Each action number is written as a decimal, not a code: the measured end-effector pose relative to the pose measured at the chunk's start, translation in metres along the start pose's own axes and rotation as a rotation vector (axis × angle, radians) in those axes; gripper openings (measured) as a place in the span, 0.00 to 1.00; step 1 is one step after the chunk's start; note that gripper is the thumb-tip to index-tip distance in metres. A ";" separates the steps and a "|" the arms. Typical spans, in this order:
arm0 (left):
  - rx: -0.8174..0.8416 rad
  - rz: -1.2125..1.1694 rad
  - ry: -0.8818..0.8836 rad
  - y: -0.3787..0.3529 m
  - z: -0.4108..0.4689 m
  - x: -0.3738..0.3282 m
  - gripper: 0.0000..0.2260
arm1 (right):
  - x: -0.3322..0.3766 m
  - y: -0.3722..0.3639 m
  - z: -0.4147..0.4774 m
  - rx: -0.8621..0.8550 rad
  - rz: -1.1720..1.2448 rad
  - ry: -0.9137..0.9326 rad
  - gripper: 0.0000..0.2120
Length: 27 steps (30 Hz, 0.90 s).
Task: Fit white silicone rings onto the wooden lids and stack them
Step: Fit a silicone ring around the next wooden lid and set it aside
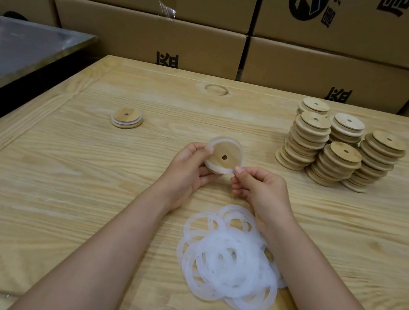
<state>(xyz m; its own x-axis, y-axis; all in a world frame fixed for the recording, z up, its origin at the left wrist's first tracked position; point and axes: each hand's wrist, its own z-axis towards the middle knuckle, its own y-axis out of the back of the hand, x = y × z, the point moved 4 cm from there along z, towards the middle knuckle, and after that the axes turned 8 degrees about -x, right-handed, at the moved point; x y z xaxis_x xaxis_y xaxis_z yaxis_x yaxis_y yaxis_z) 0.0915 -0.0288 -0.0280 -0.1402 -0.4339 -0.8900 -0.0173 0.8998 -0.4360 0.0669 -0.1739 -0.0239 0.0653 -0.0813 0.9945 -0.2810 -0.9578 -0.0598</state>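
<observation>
Ring pile [229, 257] on bench [56, 183], 6 o'clock. Centre: left hand [190, 168] grip holds wooden lid [222, 155], face tilted toward the person. Right hand [260, 189] grip pinches white ring [223, 139] at lid's 4 o'clock edge. Ringed lid [126, 118] at 10, lid stacks [335, 148] at 2. Cartons [148, 35] behind: dark logo, cropped characters, unreadable.

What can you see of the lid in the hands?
The held lid is a round, pale wooden disc with a small dark hole in its middle. It is tilted, face toward the camera, above the table. A white silicone ring circles its rim. The left hand grips its left edge; the right hand pinches the ring.
</observation>
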 end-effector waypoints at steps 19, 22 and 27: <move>-0.084 0.013 -0.054 0.005 0.000 -0.001 0.08 | 0.005 -0.011 -0.004 0.124 -0.238 0.122 0.07; -0.043 0.064 -0.072 0.003 0.000 -0.001 0.10 | 0.002 -0.008 -0.004 0.071 -0.174 0.089 0.07; -0.024 0.091 -0.094 -0.001 -0.002 -0.001 0.13 | -0.002 -0.012 -0.006 0.057 -0.013 0.026 0.06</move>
<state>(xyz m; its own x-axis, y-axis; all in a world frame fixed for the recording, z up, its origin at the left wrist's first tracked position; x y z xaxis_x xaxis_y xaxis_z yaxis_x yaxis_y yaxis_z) 0.0894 -0.0292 -0.0262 -0.0493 -0.3516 -0.9348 -0.0321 0.9361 -0.3504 0.0645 -0.1607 -0.0247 0.0436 -0.0627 0.9971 -0.2256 -0.9729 -0.0513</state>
